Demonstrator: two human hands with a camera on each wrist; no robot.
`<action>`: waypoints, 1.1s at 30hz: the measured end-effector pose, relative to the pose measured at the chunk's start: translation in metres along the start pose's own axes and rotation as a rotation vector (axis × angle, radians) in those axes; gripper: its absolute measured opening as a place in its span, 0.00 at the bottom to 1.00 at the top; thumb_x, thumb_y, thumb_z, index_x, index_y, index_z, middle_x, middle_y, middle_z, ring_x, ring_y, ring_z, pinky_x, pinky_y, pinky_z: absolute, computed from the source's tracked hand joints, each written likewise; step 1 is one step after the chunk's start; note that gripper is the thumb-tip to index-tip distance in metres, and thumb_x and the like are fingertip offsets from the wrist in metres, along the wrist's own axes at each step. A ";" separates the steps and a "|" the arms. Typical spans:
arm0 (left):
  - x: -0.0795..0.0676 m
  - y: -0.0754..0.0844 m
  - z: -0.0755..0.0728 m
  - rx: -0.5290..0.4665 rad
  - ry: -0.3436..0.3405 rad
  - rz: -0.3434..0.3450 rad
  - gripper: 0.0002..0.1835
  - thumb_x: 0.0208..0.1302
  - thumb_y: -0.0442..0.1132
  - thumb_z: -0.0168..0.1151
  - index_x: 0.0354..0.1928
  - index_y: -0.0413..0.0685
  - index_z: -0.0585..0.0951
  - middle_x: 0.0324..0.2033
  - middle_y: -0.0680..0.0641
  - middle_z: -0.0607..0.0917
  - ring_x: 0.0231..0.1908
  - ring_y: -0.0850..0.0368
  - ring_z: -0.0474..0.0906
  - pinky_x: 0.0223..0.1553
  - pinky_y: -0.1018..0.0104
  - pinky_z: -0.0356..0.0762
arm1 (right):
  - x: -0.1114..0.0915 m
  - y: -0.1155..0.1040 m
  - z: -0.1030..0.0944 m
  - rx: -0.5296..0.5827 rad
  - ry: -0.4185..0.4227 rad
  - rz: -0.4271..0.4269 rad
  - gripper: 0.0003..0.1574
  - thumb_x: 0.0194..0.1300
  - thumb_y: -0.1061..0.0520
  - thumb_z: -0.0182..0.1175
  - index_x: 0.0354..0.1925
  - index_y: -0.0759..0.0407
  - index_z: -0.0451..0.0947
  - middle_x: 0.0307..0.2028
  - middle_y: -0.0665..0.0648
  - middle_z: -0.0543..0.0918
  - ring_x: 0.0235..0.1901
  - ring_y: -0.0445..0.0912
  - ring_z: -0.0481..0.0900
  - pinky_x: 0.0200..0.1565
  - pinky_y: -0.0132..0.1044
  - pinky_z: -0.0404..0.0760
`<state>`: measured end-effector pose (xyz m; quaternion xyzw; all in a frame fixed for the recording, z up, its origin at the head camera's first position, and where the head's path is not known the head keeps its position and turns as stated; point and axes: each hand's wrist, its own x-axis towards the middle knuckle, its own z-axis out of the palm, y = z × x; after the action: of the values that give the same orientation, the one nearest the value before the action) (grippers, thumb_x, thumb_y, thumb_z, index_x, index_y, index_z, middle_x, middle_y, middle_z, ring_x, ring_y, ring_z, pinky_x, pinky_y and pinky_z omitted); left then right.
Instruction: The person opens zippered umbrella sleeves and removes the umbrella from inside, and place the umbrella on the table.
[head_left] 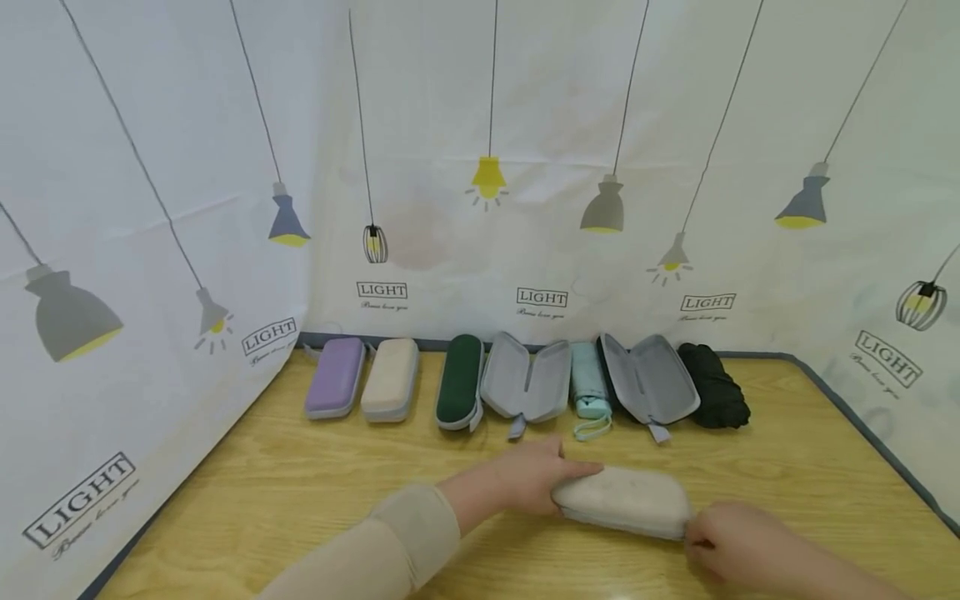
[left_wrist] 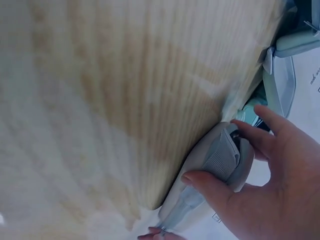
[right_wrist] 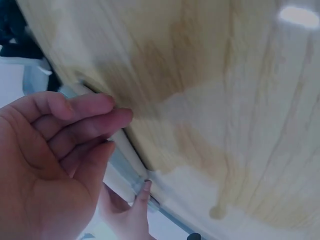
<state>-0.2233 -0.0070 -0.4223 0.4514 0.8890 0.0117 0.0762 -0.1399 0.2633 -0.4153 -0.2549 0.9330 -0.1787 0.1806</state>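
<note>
A cream hard-shell zip case (head_left: 626, 500) with a grey edge lies at the front of the table, between both hands. My left hand (head_left: 536, 479) grips its left end, thumb on one side and fingers on the other. In the left wrist view, that end of the case (left_wrist: 197, 157) shows grey ribbed fabric and a small dark gap by the fingers. At the opposite end, my right hand (head_left: 738, 542) pinches the grey zip edge between thumb and curled fingers. Whatever lies inside the case is hidden.
Along the back stand a purple case (head_left: 335, 377), another cream case (head_left: 390, 379), a dark green case (head_left: 459, 379), two opened grey-lined cases (head_left: 551, 379), a teal folding umbrella (head_left: 589, 375) and a black folded umbrella (head_left: 712, 387). Lamp-printed cloth (head_left: 450, 108) surrounds the wooden table (head_left: 300, 492).
</note>
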 end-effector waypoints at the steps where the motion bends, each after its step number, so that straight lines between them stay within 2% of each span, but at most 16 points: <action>1: -0.001 0.001 0.000 0.003 0.012 -0.002 0.43 0.43 0.53 0.70 0.64 0.76 0.59 0.38 0.50 0.69 0.31 0.64 0.63 0.29 0.74 0.66 | 0.002 -0.003 0.001 -0.013 0.009 0.008 0.17 0.58 0.53 0.58 0.14 0.44 0.71 0.11 0.42 0.68 0.13 0.35 0.63 0.19 0.32 0.64; 6: -0.006 0.007 0.001 -0.051 0.034 -0.035 0.45 0.43 0.53 0.71 0.65 0.71 0.60 0.38 0.51 0.68 0.34 0.64 0.62 0.31 0.76 0.65 | 0.019 -0.020 0.003 -0.050 0.049 -0.020 0.16 0.58 0.55 0.58 0.15 0.44 0.72 0.11 0.41 0.67 0.13 0.35 0.61 0.18 0.32 0.63; 10: -0.011 0.012 -0.001 -0.054 0.014 -0.073 0.46 0.43 0.54 0.70 0.66 0.68 0.58 0.51 0.47 0.69 0.48 0.59 0.65 0.41 0.73 0.68 | 0.031 -0.030 0.002 -0.073 0.067 -0.073 0.15 0.57 0.56 0.59 0.16 0.44 0.74 0.12 0.40 0.67 0.13 0.34 0.60 0.18 0.31 0.64; 13: -0.013 0.014 -0.003 -0.021 -0.001 -0.087 0.47 0.44 0.56 0.69 0.67 0.65 0.57 0.54 0.46 0.70 0.53 0.56 0.65 0.47 0.70 0.67 | 0.037 -0.036 0.003 -0.106 0.092 -0.105 0.14 0.57 0.56 0.59 0.16 0.45 0.74 0.13 0.38 0.68 0.14 0.34 0.60 0.19 0.31 0.64; 18: -0.016 0.015 -0.003 -0.003 0.002 -0.084 0.48 0.43 0.56 0.69 0.67 0.63 0.57 0.46 0.50 0.76 0.43 0.60 0.70 0.42 0.71 0.68 | 0.045 -0.047 0.010 -0.170 0.134 -0.153 0.14 0.56 0.55 0.60 0.16 0.46 0.74 0.15 0.36 0.68 0.15 0.33 0.63 0.20 0.33 0.66; 23: -0.015 0.016 -0.001 -0.015 0.009 -0.104 0.48 0.42 0.58 0.69 0.67 0.65 0.56 0.45 0.53 0.76 0.42 0.61 0.70 0.40 0.71 0.68 | 0.051 -0.056 0.015 -0.196 0.146 -0.188 0.13 0.56 0.56 0.60 0.16 0.47 0.75 0.14 0.37 0.69 0.15 0.33 0.64 0.21 0.34 0.68; 25: -0.015 0.016 0.000 -0.014 0.014 -0.109 0.49 0.41 0.59 0.69 0.67 0.66 0.56 0.45 0.53 0.77 0.41 0.61 0.70 0.40 0.70 0.68 | 0.052 -0.060 0.016 -0.171 0.126 -0.183 0.13 0.57 0.55 0.59 0.17 0.47 0.76 0.14 0.37 0.69 0.15 0.32 0.65 0.21 0.33 0.68; 27: -0.013 0.018 0.003 -0.009 0.037 -0.109 0.48 0.42 0.61 0.67 0.67 0.65 0.57 0.42 0.54 0.78 0.39 0.61 0.70 0.39 0.70 0.68 | 0.054 -0.067 0.016 -0.084 0.105 -0.205 0.11 0.59 0.55 0.57 0.20 0.48 0.77 0.15 0.37 0.70 0.16 0.32 0.66 0.22 0.32 0.69; 31: -0.010 0.026 0.008 0.028 0.107 -0.097 0.45 0.46 0.60 0.65 0.67 0.63 0.58 0.32 0.54 0.79 0.30 0.62 0.67 0.31 0.71 0.66 | 0.058 -0.087 0.019 -0.033 0.110 -0.308 0.11 0.62 0.55 0.55 0.23 0.47 0.76 0.17 0.35 0.70 0.17 0.31 0.64 0.23 0.28 0.68; 33: -0.009 0.030 0.010 0.033 0.131 -0.102 0.43 0.48 0.58 0.64 0.66 0.63 0.58 0.29 0.54 0.78 0.27 0.63 0.65 0.28 0.72 0.65 | 0.058 -0.094 0.019 -0.043 0.111 -0.341 0.10 0.62 0.54 0.55 0.24 0.47 0.77 0.18 0.35 0.70 0.18 0.31 0.65 0.24 0.28 0.68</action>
<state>-0.1922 0.0031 -0.4279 0.4052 0.9139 0.0230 0.0108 -0.1403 0.1518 -0.4065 -0.4028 0.8884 -0.2007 0.0905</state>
